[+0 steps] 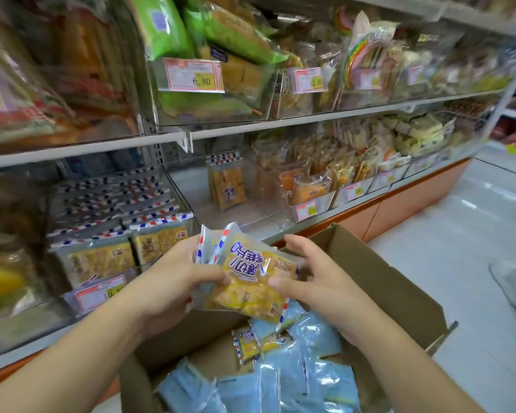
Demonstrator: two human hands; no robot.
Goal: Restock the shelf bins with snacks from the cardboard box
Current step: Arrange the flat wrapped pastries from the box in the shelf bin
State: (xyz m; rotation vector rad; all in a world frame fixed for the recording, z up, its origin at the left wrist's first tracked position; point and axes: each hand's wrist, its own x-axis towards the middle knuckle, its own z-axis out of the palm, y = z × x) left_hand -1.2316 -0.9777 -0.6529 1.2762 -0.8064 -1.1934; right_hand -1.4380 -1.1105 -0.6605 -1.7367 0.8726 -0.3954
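Your left hand is curled around a small stack of snack packets, thumb on the front of the top one and the fingers hidden behind the stack. The top packet is clear with a yellow cake inside, purple lettering and a red, white and blue striped edge. Your right hand meets the same stack from the other side: its thumb presses the packet's lower right part, while the other fingers are loosely bent at the packet's right edge. You hold the stack above the open cardboard box, which sits below your forearms, close against the shelf's orange base. Inside the box lie many more packets, most showing pale blue backs, a few yellow face up. On the lower shelf to your left, a clear bin is packed with rows of the same striped packets. The bin beside it holds only a couple of them, standing upright at the back. A price tag hangs on a bin of green packets on the shelf above. A grey shoe rests on the floor at the right.
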